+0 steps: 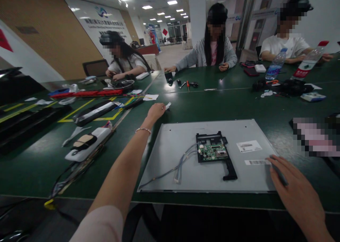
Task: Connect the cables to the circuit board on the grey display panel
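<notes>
In the head view, a flat grey metal panel (170, 157) lies on the table, like the back of a display. A black plastic bracket (230, 169) with a green circuit board (212, 152) sits on it, and thin grey cables (180, 164) run from the board to the left. My left hand (156, 112) reaches beyond the panel's far left corner, fingers closed on a small white piece (168, 106) of unclear kind. At the panel's right edge is my right hand (294, 181), its fingers curled over a slim dark object (280, 174), partly hidden; the fingertips reach a barcode label (256, 162).
To the left lie a white power strip (98, 137), a black-and-white long case (94, 112) and cables. Small tools, including an orange screwdriver (188, 86), lie farther back. Two bottles (276, 65) stand at the right. Three people (216, 43) sit across the table.
</notes>
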A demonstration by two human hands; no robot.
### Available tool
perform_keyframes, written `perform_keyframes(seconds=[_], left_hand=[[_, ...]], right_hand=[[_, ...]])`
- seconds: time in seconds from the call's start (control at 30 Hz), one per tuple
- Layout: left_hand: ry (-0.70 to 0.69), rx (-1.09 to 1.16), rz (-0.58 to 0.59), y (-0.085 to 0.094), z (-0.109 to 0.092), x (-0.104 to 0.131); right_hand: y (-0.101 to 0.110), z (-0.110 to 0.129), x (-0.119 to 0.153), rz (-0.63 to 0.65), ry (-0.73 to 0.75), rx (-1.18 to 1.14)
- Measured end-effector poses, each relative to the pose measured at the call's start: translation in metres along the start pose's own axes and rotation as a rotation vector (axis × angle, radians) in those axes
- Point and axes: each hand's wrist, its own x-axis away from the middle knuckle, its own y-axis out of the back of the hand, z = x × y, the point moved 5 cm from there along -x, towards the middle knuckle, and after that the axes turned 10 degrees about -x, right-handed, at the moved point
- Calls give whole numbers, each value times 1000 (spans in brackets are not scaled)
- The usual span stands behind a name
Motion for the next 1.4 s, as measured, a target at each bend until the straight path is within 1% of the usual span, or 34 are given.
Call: perform_keyframes(seconds=[0.13,0.27,0.37,0.53,0.63,0.7,0.8,0.87,0.93,1.07,1.17,1.23,1.33,1.4], left_hand=[[-87,-101,36,-13,2,-3],[-121,-91,55,-16,1,-5],[-96,-91,73,-16,-1,-7],[-82,-98,61,-13,-6,-5],[-79,-95,40,-9,-8,2],[-86,-75,10,-4,-11,11],[-122,-36,-29,9,-20,31],[-149,-37,-16,18,-31,50],[-178,-50,22,28,-44,74],[-276,-98,89,44,-74,130],[-309,-193,108,49,-90,166],[-311,-257,116,49,-97,183],[-319,-303,91,50,-108,201],[-325,-286,60,53,-115,209]], right_hand=[[0,1,0,7,-8,4],[1,2,0,7,-1,-10],[1,1,0,1,-13,-13],[1,1,0,-5,-17,-9],[1,2,-1,-4,-16,-7],[1,2,-1,-4,-18,-4],[2,2,-2,0,-18,-3],[3,2,-2,0,-18,-2],[4,3,-2,-6,-18,-3],[4,2,-1,-17,-4,-26],[5,-1,-1,-19,0,-29],[5,-4,-2,-13,-2,-27],[6,-5,-3,-10,-4,-22],[8,-4,-4,-16,-2,-23]])
